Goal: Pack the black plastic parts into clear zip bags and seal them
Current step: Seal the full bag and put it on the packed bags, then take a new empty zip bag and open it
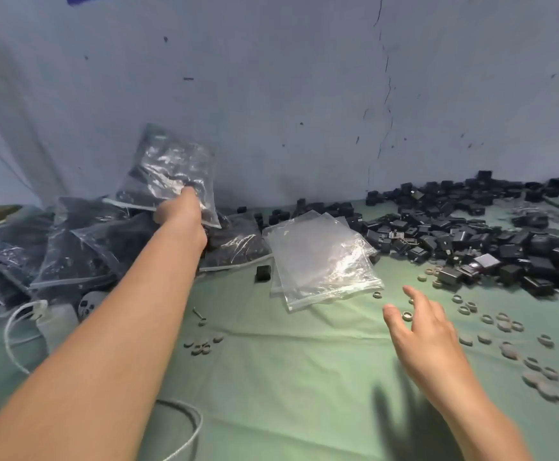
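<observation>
Left of centre in the frame, the left hand (181, 211) is stretched far out and clutches a filled zip bag (168, 171) by its lower edge, holding it tilted in the air above a heap of packed bags (72, 247) piled at the left edge. The right hand (427, 337), lower right, hovers loose over the green-covered bench (271, 377), fingers spread and holding nothing, just beside a small grey ring. A stack of empty clear zip bags (321, 257) lies in the middle, with one stray black part (263, 272) just to its left. The loose black plastic parts (470, 234) sprawl in a wide pile across the right. Grey rings and discs (504, 324) are scattered in front of that pile. A white cord (12, 331) loops at lower left.
</observation>
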`<action>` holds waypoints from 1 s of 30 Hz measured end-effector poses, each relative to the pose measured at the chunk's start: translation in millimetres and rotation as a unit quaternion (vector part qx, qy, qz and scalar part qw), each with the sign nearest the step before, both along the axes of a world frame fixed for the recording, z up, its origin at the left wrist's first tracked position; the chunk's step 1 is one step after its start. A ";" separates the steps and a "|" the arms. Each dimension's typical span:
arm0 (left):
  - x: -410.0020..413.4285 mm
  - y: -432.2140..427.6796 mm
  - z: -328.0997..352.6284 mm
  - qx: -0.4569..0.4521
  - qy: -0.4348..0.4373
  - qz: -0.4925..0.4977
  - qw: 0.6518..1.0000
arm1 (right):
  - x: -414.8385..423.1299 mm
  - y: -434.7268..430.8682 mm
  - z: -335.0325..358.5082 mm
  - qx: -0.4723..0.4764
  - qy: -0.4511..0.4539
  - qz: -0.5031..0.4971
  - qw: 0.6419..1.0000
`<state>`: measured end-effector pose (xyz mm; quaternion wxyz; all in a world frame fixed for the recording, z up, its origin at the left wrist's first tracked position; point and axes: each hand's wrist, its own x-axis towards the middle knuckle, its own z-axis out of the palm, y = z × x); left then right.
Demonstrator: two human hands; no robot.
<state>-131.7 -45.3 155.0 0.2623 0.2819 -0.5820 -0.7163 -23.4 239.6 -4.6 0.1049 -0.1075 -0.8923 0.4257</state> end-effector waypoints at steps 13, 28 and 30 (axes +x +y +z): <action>-4.9 108.9 -173.6 -0.630 -0.195 -0.301 0.689 | -12.6 6.6 -9.5 0.054 -0.087 0.072 0.992; 91.8 140.4 -197.4 -0.579 0.106 -0.272 0.761 | 8.8 18.8 14.8 -0.056 0.357 -0.228 0.904; 107.3 129.4 -205.7 -0.536 0.113 -0.286 0.786 | 15.8 22.6 18.3 -0.019 0.414 -0.211 0.885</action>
